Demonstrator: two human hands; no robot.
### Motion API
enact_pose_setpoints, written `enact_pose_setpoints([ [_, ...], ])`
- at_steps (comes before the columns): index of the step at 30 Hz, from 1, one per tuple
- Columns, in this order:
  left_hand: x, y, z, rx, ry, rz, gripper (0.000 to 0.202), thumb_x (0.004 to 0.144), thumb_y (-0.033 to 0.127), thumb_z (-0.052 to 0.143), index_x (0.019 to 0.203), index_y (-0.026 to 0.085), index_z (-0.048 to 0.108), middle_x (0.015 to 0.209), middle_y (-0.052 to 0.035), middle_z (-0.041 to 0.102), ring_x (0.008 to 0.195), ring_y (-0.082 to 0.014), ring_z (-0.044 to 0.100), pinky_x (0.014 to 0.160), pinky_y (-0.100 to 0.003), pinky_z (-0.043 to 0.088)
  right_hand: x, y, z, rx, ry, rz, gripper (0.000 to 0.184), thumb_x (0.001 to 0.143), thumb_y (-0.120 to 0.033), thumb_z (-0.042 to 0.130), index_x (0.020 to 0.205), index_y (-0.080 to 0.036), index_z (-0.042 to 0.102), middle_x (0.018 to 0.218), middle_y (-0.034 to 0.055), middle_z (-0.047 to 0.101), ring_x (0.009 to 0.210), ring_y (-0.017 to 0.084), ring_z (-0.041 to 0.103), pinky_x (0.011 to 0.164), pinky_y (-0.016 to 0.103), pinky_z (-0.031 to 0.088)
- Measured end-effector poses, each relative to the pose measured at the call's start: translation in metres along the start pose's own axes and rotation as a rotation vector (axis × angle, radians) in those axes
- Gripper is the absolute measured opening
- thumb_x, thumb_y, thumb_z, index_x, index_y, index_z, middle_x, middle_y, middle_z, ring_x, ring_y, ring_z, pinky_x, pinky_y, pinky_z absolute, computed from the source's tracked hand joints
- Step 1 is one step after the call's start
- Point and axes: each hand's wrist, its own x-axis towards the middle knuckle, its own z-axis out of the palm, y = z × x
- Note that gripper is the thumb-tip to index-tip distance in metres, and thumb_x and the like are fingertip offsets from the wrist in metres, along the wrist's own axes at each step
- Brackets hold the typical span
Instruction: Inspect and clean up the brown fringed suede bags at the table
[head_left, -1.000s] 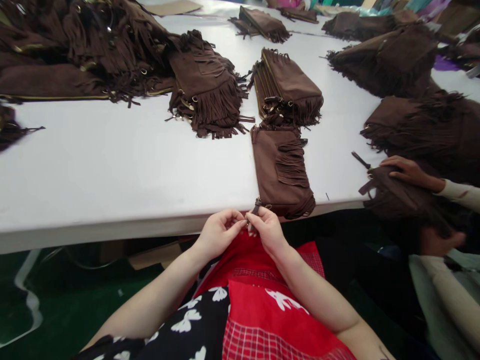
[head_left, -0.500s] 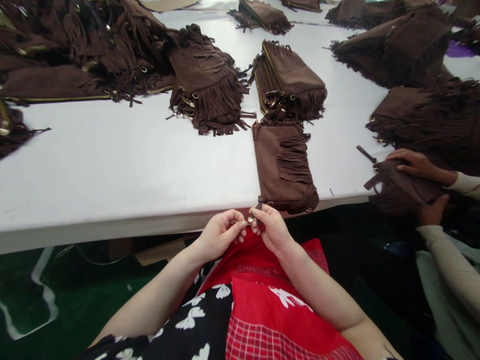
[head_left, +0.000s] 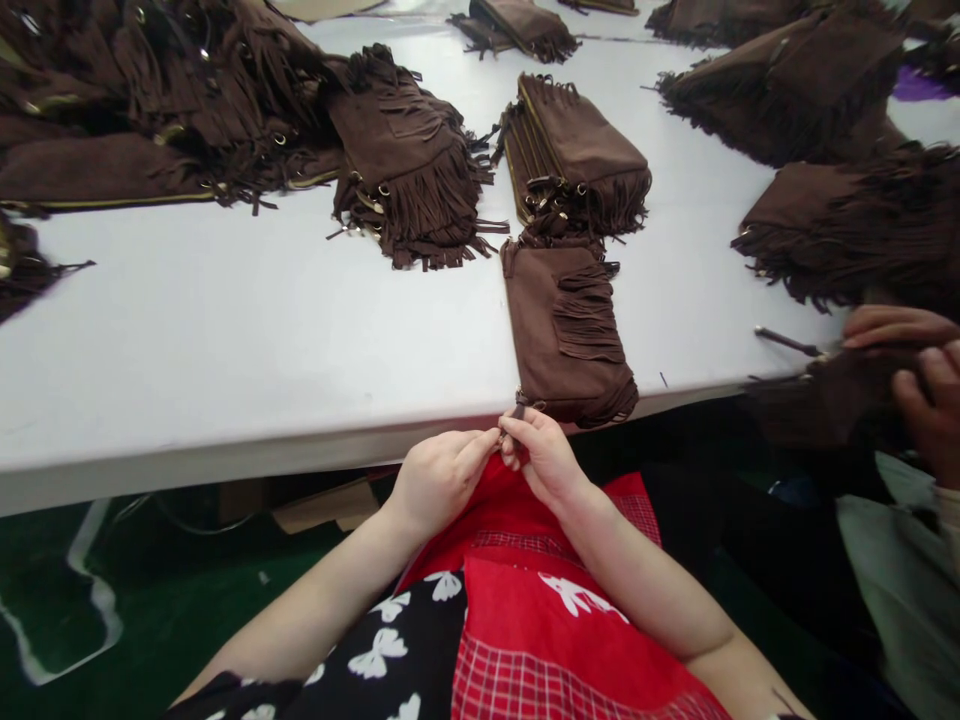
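Observation:
A brown suede pouch with a fringed side lies flat at the table's front edge. From its near left corner a dark zipper pull hangs over the edge. My right hand is closed, pinching the pull between thumb and fingers just below that corner. Against those fingertips my left hand is closed too, its thumb and forefinger pressed together at the pull's lower end. Whatever sits between the left fingertips is hidden.
Behind the pouch stands a stack of brown pouches. Fringed pouches pile up at the left, and more at the right. A co-worker's hands handle another pouch at the right edge. The white table ends just beyond my hands.
My left hand has rolled over, its back now showing and its fingertips closer to the right ones. A small metallic bit between them is now covered. The co-worker's hands and pouch moved right.

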Motion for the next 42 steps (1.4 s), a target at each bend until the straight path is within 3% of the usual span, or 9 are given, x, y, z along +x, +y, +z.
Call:
enact_pose_setpoints([
  [6, 0.0, -0.002, -0.001, -0.125, -0.092, -0.083, 0.024, 0.092, 0.015, 0.049, 0.11, 0.016, 0.065, 0.101, -0.0042, 0.074, 0.085, -0.0149, 0.07, 0.078, -0.027, 0.055, 0.001, 0.002, -0.003, -0.033, -0.001, -0.027, 0.028, 0.069, -0.038, 0.078, 0.071, -0.016, 0.06, 0.05, -0.0045, 0.059, 0.038, 0.006, 0.049, 0.034, 0.014, 0.035],
  [12, 0.003, 0.005, -0.001, 0.041, -0.176, -0.207, 0.021, 0.092, 0.023, 0.047, 0.091, 0.019, 0.068, 0.081, -0.0049, 0.071, 0.073, -0.0174, 0.065, 0.068, -0.028, 0.05, 0.002, 0.006, -0.003, -0.049, -0.007, -0.021, 0.03, 0.068, -0.039, 0.08, 0.077, -0.016, 0.061, 0.051, -0.0043, 0.061, 0.039, 0.007, 0.051, 0.036, 0.014, 0.038],
  [18, 0.004, 0.005, 0.001, -0.031, -0.14, -0.32, 0.019, 0.089, 0.023, 0.05, 0.087, 0.019, 0.068, 0.077, -0.0045, 0.069, 0.073, -0.0174, 0.063, 0.07, -0.028, 0.046, 0.002, 0.006, -0.005, -0.056, -0.031, -0.028, 0.031, 0.069, -0.04, 0.08, 0.079, -0.017, 0.062, 0.053, -0.0036, 0.063, 0.042, 0.008, 0.053, 0.039, 0.015, 0.038],
  [22, 0.006, 0.005, 0.003, -0.252, -0.095, -0.516, 0.018, 0.088, 0.024, 0.052, 0.084, 0.019, 0.068, 0.08, -0.0038, 0.071, 0.071, -0.0162, 0.062, 0.069, -0.028, 0.046, 0.001, 0.007, -0.003, -0.002, -0.056, -0.049, 0.029, 0.07, -0.038, 0.079, 0.08, -0.017, 0.063, 0.054, -0.0036, 0.063, 0.044, 0.007, 0.053, 0.042, 0.015, 0.037],
  [30, 0.014, -0.004, 0.001, -1.101, 0.134, -0.972, 0.028, 0.084, 0.043, 0.059, 0.08, 0.016, 0.057, 0.064, 0.0019, 0.059, 0.051, -0.0083, 0.052, 0.05, -0.021, 0.044, 0.001, 0.005, -0.008, 0.083, -0.103, 0.028, 0.028, 0.07, -0.038, 0.08, 0.079, -0.017, 0.063, 0.053, -0.0039, 0.06, 0.044, 0.008, 0.051, 0.041, 0.017, 0.035],
  [38, 0.012, -0.009, -0.007, -1.138, 0.002, -0.882, 0.033, 0.082, 0.048, 0.061, 0.08, 0.015, 0.059, 0.067, -0.0016, 0.063, 0.054, -0.0103, 0.057, 0.052, -0.022, 0.047, 0.0, 0.004, -0.01, 0.04, -0.088, 0.015, 0.028, 0.069, -0.039, 0.079, 0.078, -0.018, 0.063, 0.052, -0.004, 0.059, 0.043, 0.008, 0.049, 0.041, 0.017, 0.037],
  [42, 0.006, -0.015, -0.016, -1.121, 0.041, -0.849, 0.036, 0.085, 0.051, 0.056, 0.083, 0.015, 0.062, 0.071, -0.004, 0.065, 0.058, -0.0124, 0.06, 0.053, -0.024, 0.048, -0.01, -0.009, -0.031, -0.102, -0.105, -0.018, 0.027, 0.073, -0.04, 0.076, 0.075, -0.017, 0.063, 0.049, -0.0042, 0.055, 0.041, 0.008, 0.045, 0.042, 0.018, 0.036],
])
